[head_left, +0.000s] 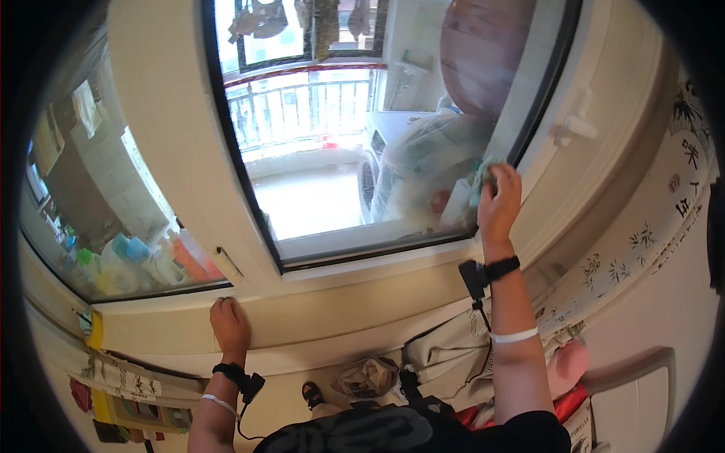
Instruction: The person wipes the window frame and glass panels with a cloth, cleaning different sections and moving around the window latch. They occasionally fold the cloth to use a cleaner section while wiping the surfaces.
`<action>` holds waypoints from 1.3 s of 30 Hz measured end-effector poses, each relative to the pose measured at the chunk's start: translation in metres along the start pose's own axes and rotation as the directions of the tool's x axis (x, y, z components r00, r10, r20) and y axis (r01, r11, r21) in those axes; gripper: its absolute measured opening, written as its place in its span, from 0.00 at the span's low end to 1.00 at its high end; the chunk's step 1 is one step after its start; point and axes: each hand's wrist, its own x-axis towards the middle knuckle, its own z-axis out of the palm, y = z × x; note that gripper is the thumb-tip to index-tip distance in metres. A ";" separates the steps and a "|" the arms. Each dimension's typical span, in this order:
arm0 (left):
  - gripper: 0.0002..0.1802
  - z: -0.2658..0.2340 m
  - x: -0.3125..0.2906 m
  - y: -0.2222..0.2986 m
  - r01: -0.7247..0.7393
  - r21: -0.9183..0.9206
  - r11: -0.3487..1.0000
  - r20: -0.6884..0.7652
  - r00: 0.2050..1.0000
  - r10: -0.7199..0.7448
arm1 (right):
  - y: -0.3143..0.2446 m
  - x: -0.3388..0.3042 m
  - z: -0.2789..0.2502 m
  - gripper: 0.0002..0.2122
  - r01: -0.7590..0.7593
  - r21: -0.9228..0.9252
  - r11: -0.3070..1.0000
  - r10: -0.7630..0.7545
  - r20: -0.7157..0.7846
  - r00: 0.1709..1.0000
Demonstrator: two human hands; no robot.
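The right hand (500, 208) is holding a pale green cloth (477, 181) against the window pane (317, 200), near its lower right corner and just beside the black edging (362, 255); its fingers (504, 175) are bending over the cloth and gripping it, though the fingertips are partly hiding from view; the left hand (230, 326) is resting on the pale sill (325, 306), just below the window frame, well apart from the cloth; its fingers are curling close together, and I cannot tell how tightly, since their tips are facing away.

A white handle (578, 128) is sitting on the frame to the right of the right hand; a smaller latch (228, 264) is standing on the frame just above the left hand; behind the glass, a translucent plastic cover (427, 162) is draping beside a white washing machine (389, 130), and a railing (272, 113) is running farther back; behind the left-hand pane, colourful bottles (136, 260) are standing in a row; a bamboo-patterned curtain (630, 260) is hanging on the right.
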 end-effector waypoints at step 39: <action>0.10 0.004 -0.001 -0.007 -0.059 -0.023 0.998 0.064 0.996 0.060 | 0.018 -0.163 0.005 0.10 -0.147 -0.162 0.976 0.190 0.288 0.939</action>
